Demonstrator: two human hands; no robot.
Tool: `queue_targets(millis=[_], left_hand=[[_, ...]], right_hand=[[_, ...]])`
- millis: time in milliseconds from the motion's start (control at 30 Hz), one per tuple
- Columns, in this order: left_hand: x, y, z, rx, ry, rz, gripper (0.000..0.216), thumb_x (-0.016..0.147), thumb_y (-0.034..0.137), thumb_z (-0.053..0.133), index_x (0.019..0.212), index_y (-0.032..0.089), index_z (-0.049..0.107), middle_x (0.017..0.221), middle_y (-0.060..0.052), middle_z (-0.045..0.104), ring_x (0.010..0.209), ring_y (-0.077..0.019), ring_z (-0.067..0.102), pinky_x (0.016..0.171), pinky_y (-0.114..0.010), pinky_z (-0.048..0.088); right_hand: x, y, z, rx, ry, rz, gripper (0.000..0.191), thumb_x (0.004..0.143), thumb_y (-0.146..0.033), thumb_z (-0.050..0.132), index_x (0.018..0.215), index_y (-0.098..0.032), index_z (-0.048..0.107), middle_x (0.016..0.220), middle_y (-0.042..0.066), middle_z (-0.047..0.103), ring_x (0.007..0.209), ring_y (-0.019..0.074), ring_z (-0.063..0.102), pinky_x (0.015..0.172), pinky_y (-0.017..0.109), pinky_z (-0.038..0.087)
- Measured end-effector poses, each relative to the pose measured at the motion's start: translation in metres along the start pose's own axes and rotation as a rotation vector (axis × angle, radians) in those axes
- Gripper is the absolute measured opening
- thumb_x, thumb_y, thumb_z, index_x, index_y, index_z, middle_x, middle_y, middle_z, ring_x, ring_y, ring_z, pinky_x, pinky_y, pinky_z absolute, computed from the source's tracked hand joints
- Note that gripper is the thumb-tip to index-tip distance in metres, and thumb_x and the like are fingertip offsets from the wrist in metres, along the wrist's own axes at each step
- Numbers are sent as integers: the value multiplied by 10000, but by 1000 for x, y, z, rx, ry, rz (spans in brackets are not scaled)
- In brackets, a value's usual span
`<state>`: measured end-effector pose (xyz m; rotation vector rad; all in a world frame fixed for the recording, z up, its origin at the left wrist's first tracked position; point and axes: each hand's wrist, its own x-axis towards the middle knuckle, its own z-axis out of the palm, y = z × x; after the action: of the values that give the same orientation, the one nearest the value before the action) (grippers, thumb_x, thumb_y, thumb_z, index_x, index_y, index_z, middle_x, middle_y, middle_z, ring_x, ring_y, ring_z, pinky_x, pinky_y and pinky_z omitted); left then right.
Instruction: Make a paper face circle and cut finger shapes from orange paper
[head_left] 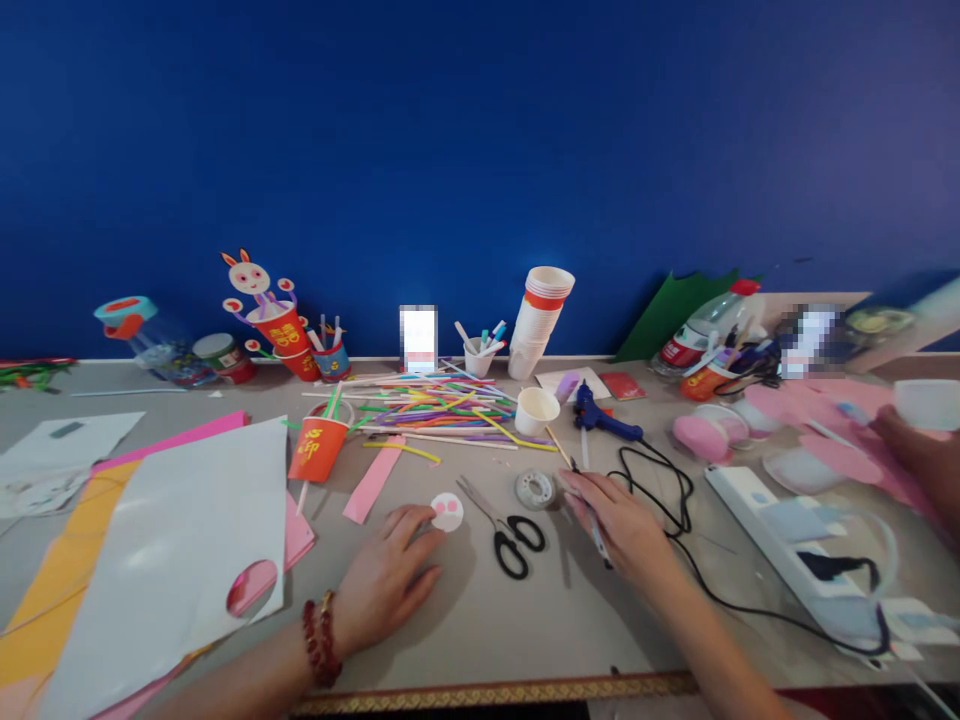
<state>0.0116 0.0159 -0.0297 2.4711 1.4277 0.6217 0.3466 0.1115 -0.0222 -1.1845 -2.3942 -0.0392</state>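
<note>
Resting our left hand [381, 585], fingers apart, at the spotted disc [449, 513], seemingly to steady it, we are clamping a pen-like tool [599, 540] in our right hand [626, 525].

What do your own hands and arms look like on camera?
Both the left hand and right hand are gloveless, the forearms sleeveless as far as visible. Dark red beaded bracelets, with some golden beads, circle the left wrist; the right wrist shows none.

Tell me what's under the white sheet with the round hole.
Yellow-orange paper sticks out at left, bright pink paper along the far edge; pink also shows through the hole. The white sheet covers the rest.
</note>
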Motion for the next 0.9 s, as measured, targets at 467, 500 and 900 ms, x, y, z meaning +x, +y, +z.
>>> queue_targets(millis=[467,500,900], left_hand=[[1,-2,-4,6,-1,-15,356,863,189,548,1217,225,541,1297,-119,498,1186,-273,488,982,-453,468],[1,-2,-4,4,0,-17,350,863,186,547,1211,223,544,1295,-119,500,1186,-271,490,983,-449,468],[4,-7,-10,-184,60,-104,142,937,201,464,908,212,603,999,-55,624,959,-192,584,843,-332,493]], right_hand=[[9,13,5,-64,-85,10,317,968,-265,424,1193,-202,638,1019,124,665,895,251,649,760,378,560],[10,12,2,-42,-75,3,315,969,-278,427,1196,-201,632,1022,124,667,897,251,651,767,380,560],[20,-23,-20,239,-29,-42,344,956,-217,407,1254,-225,579,1084,102,716,929,233,701,791,342,569]])
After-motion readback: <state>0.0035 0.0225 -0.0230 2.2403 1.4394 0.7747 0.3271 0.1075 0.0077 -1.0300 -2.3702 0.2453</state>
